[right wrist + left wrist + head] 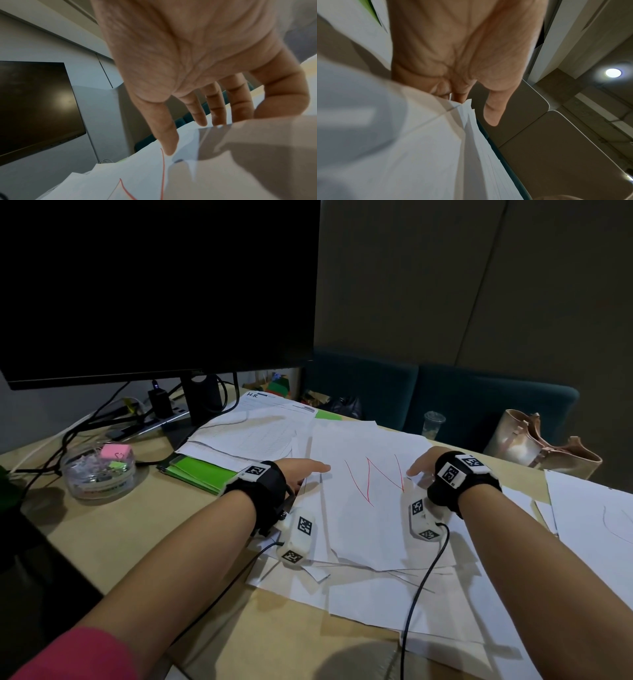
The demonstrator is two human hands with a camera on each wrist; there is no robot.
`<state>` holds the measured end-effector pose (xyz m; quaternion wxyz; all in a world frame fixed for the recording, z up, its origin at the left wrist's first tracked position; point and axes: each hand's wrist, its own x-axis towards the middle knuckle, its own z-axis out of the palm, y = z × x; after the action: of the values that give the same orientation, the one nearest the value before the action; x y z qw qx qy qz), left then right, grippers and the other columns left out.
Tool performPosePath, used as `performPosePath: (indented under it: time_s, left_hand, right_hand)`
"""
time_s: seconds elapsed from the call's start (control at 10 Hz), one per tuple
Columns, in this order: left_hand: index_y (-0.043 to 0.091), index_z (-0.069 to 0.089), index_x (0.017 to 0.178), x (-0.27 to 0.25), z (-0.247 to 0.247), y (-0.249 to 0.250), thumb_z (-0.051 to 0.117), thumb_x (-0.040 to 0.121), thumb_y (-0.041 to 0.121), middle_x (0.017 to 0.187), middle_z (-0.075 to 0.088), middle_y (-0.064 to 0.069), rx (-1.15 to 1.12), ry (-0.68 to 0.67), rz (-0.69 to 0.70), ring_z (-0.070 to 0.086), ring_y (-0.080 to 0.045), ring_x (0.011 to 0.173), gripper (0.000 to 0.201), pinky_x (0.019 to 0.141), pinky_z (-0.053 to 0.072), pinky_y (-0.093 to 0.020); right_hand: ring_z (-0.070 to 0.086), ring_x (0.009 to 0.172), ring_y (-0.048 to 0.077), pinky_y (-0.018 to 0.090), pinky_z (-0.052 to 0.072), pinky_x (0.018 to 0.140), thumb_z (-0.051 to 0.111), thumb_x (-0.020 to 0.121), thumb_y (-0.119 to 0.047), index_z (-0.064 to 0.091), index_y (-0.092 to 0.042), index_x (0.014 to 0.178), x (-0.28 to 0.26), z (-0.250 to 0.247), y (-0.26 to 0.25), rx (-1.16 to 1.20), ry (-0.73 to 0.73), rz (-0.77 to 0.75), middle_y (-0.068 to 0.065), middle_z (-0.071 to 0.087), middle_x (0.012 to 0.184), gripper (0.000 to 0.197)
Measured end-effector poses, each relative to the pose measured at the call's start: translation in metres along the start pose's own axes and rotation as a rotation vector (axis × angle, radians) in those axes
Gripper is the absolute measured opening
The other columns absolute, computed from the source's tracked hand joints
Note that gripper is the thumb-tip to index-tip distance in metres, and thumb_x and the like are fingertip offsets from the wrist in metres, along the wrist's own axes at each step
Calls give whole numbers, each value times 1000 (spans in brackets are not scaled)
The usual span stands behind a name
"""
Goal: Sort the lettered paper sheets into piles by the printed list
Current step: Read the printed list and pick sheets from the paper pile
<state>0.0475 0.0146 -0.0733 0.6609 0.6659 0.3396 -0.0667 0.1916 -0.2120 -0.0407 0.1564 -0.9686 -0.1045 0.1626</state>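
Note:
A loose pile of white sheets (359, 587) lies on the desk in front of me. The top sheet (363, 525) bears a large red zigzag letter (373, 479). My left hand (306, 472) is at that sheet's left edge. Its fingers are slid under the paper edges (467, 108) and hidden, and its thumb (493, 115) sticks out straight above. My right hand (423, 469) rests on the right side, fingers spread and fairly straight. Its thumb tip (169, 150) touches the sheet beside the red line (163, 169). A lifted paper corner (257, 148) hides the little finger's tip.
Printed table sheets headed "H.R." (260, 422) lie behind the pile, over green folders (198, 474). Left of them are a clear bowl of clips (99, 474), cables and a dark monitor (154, 285). More sheets (589, 525), a beige bag (534, 443) and a plastic cup (433, 424) sit right.

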Motion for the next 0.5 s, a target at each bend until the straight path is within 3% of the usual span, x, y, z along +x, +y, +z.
performPosePath:
  time_s: [0.1,0.2,0.3,0.4,0.5]
  left_hand:
    - [12,56,108,-2,-1,0,72,83,29,123,56,-11,17,-8,10,58,-28,104,34,89,45,-39]
    - [14,60,91,-4,-2,0,72,84,28,93,63,-6,16,-9,15,60,-21,76,19,85,45,-35]
    - [12,62,87,-9,-2,0,69,87,23,70,70,-6,-1,-35,27,66,-20,54,13,53,53,-26]
    - [14,62,90,-11,-2,0,70,87,24,82,65,-6,42,-36,31,67,-23,64,13,51,52,-26]
    - [12,63,96,-11,-5,2,75,81,32,92,62,-8,188,-13,27,64,-26,76,27,65,51,-29]
  right_hand:
    - [65,84,23,34,54,84,76,71,-27,65,-30,52,7,0,3,-81,18,-12,-11,63,73,22]
    - [58,84,22,27,47,80,73,80,-26,51,-28,55,-1,0,-6,-112,-23,-14,-9,54,70,33]
    - [55,79,20,27,44,79,71,83,-24,47,-30,56,-3,1,-10,-152,-11,-37,-9,49,70,37]
    - [54,74,19,30,46,80,70,83,-22,48,-30,45,-1,3,-8,-168,-12,-68,-15,43,64,45]
    - [51,78,21,30,46,77,71,81,-20,57,-32,35,3,6,-9,-192,-64,-73,-13,44,65,50]
